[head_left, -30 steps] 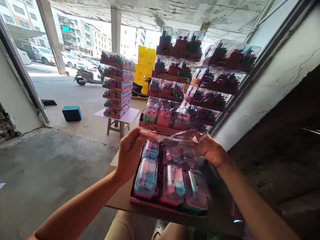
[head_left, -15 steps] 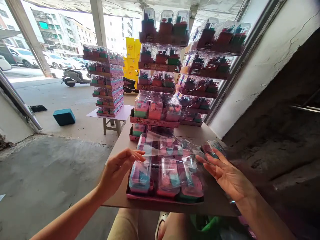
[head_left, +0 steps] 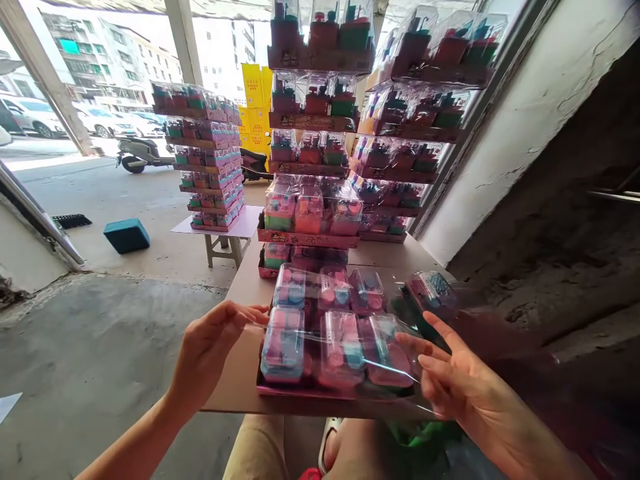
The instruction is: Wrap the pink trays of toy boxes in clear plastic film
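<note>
1. A shallow pink tray [head_left: 325, 392] is set on the brown counter [head_left: 233, 387] and is taken here as the centre of the clock; two rows of three clear-lidded boxes [head_left: 343, 343] are held in it, with pink and blue contents showing.
2. Clear film [head_left: 385, 367] is spread over the boxes, with a bright fold crossing the near row toward four o'clock.
3. The left hand [head_left: 213, 337] is placed at nine o'clock, its fingers narrow and bunched by the film's edge; whether the film is pinched cannot be told.
4. The right hand [head_left: 463, 383] is placed between three and four o'clock, palm turned inward and index finger set apart from the others. The film is seen running up to its fingers, but a grip on it cannot be made out.
5. A single wrapped pack [head_left: 433, 292] is seen at two o'clock, beyond the right hand's fingers.
6. At twelve o'clock, just beyond the tray, a tall stack of filled trays [head_left: 310, 167] is stood on the counter; a second stack [head_left: 417, 127] is found at one o'clock.
7. Toward eleven o'clock, another stack [head_left: 210, 157] is carried by a stool [head_left: 225, 250] topped with a pale sheet.
</note>
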Tool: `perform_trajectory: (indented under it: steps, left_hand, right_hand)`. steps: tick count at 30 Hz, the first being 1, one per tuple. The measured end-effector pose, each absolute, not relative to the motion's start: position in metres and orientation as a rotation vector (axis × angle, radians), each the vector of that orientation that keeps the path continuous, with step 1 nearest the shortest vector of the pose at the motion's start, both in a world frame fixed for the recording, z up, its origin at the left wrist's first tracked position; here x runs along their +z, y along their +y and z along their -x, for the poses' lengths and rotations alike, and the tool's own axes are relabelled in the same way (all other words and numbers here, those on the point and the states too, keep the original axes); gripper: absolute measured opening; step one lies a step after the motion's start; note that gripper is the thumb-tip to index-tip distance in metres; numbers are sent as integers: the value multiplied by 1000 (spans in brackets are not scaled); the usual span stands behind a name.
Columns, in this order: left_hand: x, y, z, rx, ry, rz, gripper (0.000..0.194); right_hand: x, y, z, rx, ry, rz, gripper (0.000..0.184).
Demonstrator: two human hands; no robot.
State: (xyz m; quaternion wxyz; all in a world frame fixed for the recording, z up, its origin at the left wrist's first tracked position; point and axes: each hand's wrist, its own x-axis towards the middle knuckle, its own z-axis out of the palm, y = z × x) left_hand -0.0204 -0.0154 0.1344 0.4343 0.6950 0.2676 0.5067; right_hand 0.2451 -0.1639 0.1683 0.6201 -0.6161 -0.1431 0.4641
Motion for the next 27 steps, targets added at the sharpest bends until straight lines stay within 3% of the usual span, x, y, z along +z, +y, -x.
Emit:
perform_trajectory:
  steps: [8, 15, 20, 23, 27]
  left_hand:
    - [136, -25, 29, 1142, 544, -1980, 21]
    - [115, -37, 41, 1150, 427, -2217, 14]
    - [103, -38, 45, 1064, 299, -2486, 28]
    - [99, -37, 46, 1045, 267, -2613, 24]
    - [95, -36, 46, 1023, 243, -2714, 21]
  right_hand:
    - [143, -150, -281, 1085, -487, 1523, 66]
    - [152, -132, -303, 1252, -608, 1532, 42]
    - [153, -111, -329, 1222, -732, 1678, 34]
    - [150, -86, -344, 1064, -705, 1722, 29]
    - [144, -48, -357, 1090, -695, 1636, 20]
